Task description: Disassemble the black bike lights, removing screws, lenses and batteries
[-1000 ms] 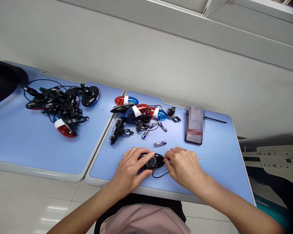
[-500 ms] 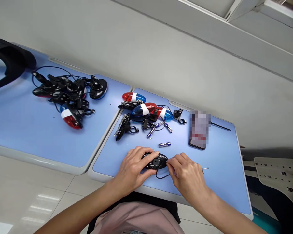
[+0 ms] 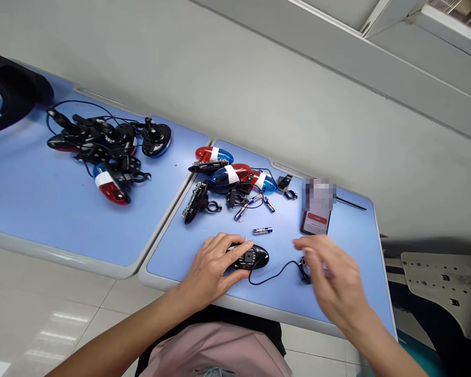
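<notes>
My left hand (image 3: 214, 264) is closed around the sides of a black oval bike-siren housing (image 3: 260, 257), pressing it to the table with its underside up. A thin black cable runs from the housing to a small black ring-shaped part (image 3: 304, 269) on the right. Over that part is my right hand (image 3: 335, 277), blurred by motion and away from the housing. A purple piece (image 3: 326, 271) shows by its thumb; whether the hand holds it I cannot tell. A loose battery (image 3: 262, 231) lies just beyond the housing.
Behind are red-and-blue siren lights (image 3: 230, 175), several batteries (image 3: 254, 199), a black clamp bracket (image 3: 286, 183) and another black housing (image 3: 196, 201). A phone (image 3: 316, 220) lies at the right. More sirens (image 3: 112, 183) are piled on the left table, beside a large black curved object (image 3: 27, 86).
My right hand has pulled away from the housing's end, moving right and blurring. The cable and small ring-shaped part are now uncovered. My left hand keeps its hold on the housing.
</notes>
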A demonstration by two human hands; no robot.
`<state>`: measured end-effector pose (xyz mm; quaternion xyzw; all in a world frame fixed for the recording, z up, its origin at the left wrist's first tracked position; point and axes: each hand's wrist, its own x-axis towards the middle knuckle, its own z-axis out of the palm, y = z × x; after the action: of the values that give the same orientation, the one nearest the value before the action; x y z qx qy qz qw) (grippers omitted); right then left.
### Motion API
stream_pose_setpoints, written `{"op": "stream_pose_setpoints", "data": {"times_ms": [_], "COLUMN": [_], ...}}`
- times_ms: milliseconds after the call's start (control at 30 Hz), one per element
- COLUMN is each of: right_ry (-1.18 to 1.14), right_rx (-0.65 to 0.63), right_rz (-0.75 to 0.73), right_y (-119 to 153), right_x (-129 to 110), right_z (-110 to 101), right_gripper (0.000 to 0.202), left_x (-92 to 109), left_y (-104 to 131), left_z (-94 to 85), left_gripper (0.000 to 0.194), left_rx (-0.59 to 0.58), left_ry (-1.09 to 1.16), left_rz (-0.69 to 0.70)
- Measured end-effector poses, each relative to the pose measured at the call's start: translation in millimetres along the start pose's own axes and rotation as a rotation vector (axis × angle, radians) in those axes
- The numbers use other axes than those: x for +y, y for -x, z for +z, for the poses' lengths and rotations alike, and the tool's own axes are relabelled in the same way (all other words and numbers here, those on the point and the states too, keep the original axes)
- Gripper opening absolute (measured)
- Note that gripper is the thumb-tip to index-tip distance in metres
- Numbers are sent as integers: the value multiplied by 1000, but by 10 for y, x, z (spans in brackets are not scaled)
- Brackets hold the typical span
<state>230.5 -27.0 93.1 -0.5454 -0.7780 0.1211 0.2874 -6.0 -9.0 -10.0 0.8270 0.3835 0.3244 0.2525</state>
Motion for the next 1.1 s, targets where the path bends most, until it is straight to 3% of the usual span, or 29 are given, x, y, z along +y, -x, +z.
{"op": "stream_pose_setpoints", "data": {"times_ms": [67,133,333,533,933,1100], "right_ry": [-100,-154,-228,-260,-221,-230], "right_rx": [201,303,97,88,35,70], "right_rz": [45,98,117,77,3,-7], "right_y": [22,51,21,-24,-26,-23], "right_x": [-46,-50,94,123,133,130], "right_z": [-197,-303,-115,61,112,72], "right_gripper": [29,31,62,52,47,43], "left_x": [-7,-12,-13,-16,-29,-30], "left_y": [1,2,6,11,17,13], "left_z": [1,3,8,1,5,2], "left_gripper": [46,46,46,47,47,45], "left_rx": [8,15,16,9,0,4], "left_ry": [3,3,-13,-27,-25,-18], "left_rz": [9,15,35,47,55,54]}}
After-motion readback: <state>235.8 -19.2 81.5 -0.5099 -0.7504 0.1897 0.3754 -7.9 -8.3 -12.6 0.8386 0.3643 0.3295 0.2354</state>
